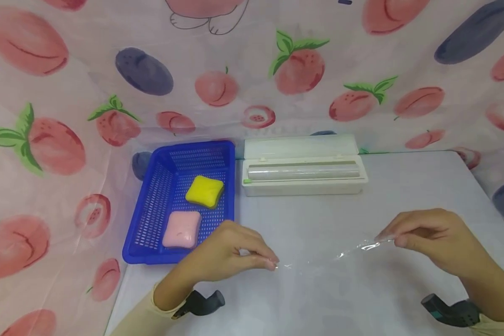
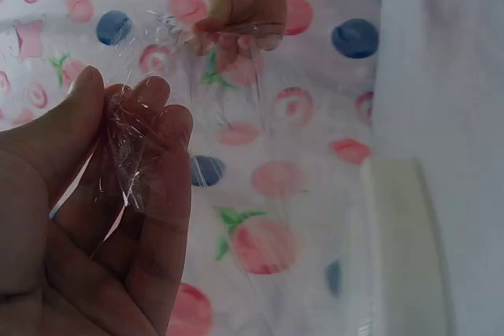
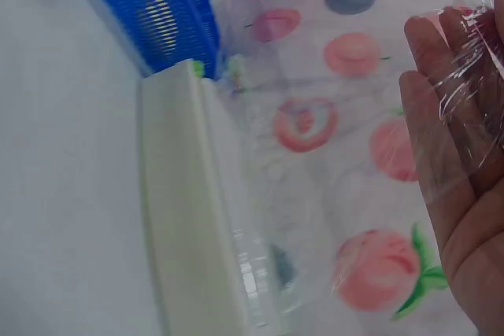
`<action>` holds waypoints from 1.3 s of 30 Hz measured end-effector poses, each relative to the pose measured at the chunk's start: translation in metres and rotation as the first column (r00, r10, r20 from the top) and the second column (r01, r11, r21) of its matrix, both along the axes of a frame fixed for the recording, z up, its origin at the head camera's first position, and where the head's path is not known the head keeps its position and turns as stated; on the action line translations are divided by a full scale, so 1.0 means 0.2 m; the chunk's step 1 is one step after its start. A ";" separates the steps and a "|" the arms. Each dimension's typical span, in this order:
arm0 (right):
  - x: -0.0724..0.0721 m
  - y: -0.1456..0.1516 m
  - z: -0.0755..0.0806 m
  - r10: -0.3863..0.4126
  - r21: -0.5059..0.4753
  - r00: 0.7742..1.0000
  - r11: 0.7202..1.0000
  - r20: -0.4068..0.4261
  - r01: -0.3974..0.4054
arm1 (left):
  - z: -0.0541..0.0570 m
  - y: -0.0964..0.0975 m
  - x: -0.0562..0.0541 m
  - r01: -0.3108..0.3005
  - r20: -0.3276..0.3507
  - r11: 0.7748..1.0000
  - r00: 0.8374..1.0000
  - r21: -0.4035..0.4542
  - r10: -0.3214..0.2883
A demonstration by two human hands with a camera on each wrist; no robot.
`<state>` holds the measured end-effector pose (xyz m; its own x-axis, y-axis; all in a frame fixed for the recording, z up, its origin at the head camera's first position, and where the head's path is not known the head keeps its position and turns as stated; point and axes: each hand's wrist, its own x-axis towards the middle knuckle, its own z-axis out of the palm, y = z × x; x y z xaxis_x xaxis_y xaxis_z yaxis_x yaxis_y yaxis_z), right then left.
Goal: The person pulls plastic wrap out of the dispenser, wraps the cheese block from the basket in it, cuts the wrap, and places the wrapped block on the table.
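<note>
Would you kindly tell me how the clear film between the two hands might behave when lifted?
The clear film is probably floppy and light, since it looks thin and see-through. It may crumple or cling to itself, as it is bunched in the left hand.

White tabletop [image 1: 302, 219], blue basket [image 1: 154, 212], open white box [image 1: 304, 189] — just beside it

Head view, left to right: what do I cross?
Blue basket → left hand → clear film stretched between the hands → right hand. White roll box left out: it sits farther back, overlapping the film's span.
</note>
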<state>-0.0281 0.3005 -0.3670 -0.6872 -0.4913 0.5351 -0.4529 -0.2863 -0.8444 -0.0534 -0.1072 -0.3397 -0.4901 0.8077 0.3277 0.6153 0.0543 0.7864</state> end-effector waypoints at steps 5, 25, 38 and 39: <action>0.09 0.01 -0.20 -0.094 0.092 0.995 0.992 0.037 0.090 | -0.21 0.01 0.08 -0.015 0.007 0.999 1.000 -0.045 0.015; 0.30 -0.01 -0.57 -0.310 0.440 0.946 0.840 -0.089 0.317 | -0.57 -0.08 0.28 -0.149 -0.050 0.966 0.989 -0.214 0.141; 0.33 -0.02 -0.73 -0.310 0.597 0.861 0.624 -0.403 0.504 | -0.75 -0.07 0.33 -0.236 -0.329 0.884 0.939 -0.403 0.101; 0.32 -0.02 -0.73 -0.293 0.610 0.854 0.603 -0.430 0.514 | -0.76 -0.07 0.33 -0.247 -0.354 0.881 0.930 -0.403 0.099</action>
<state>0.0355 0.2964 -0.5135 -0.7960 -0.4925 0.3520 -0.6023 0.5864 -0.5416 0.0132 -0.1211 -0.4917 -0.5660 0.8149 0.1249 0.7730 0.4718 0.4241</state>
